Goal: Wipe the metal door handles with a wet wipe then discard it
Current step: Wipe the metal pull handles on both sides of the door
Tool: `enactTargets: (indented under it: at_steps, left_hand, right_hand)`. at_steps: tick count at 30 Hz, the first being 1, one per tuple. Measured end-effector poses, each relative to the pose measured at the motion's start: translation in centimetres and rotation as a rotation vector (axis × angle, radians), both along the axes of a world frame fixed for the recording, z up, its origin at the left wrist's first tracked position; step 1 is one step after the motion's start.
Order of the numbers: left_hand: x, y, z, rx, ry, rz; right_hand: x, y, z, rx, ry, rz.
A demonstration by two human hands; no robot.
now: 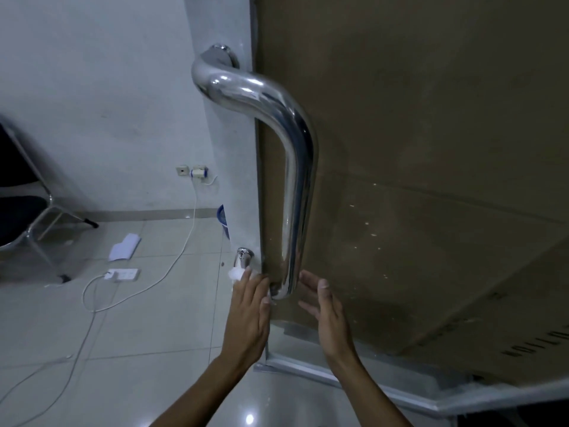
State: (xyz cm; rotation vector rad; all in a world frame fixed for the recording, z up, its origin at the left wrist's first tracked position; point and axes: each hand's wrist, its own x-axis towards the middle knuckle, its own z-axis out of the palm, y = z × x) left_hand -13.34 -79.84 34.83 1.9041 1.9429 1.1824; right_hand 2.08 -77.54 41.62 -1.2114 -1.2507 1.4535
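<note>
Tiled floor (160, 328) bearing a white power strip (123, 274), trailing cable (172, 266), folded paper (124, 247), and chair legs (46, 241).

Dim room, pale grey wall (101, 87), glossy light floor tiles (147, 349). Wall socket (197, 172) with white cable (172, 266) trailing to power strip (123, 275) on floor. Metal-framed chair (27, 211) at left, blue basket (224, 221) by wall.
</note>
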Motion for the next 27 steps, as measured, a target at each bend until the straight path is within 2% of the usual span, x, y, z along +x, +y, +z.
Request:
enactTargets:
  at_steps: [3, 7, 9, 12, 15, 20, 24, 27]
  left_hand:
    - [2.5, -0.3, 1.9, -0.067, -0.153, -0.028]
    - [4.7, -0.6, 6.6, -0.206, -0.674, -0.071]
    - [4.8, -0.6, 8.2, -0.276, -0.867, -0.077]
    - [4.1, -0.1, 8.6, -0.25, -0.927, -0.046]
    - [3.6, 0.8, 9.2, -0.205, -0.903, -0.091]
    - [3.6, 1.0, 12.2, -0.124, -1.097, -0.15]
    - [3.6, 0.4, 12.8, -0.053, -1.078, -0.187]
    - [3.4, -0.2, 12.2, -0.04, -1.023, -0.245]
  right_hand:
    - [0.3, 0.0, 0.0, 0.002, 0.008, -0.032]
    - [0.6, 0.1, 0.2, 0.014, -0.021, -0.036]
    - [0.7, 0.1, 0.6, 0.021, -0.032, -0.027]
    - [0.8, 0.0, 1.5, 0.044, -0.048, -0.011]
    - [0.9, -0.1, 2.2, 0.066, -0.061, -0.008]
    - [0.8, -0.5, 2.4, 0.086, -0.048, -0.058]
    - [0.6, -1.0, 2.7, 0.145, -0.052, -0.067]
    - [0.3, -1.6, 3.5, 0.276, -0.115, -0.106]
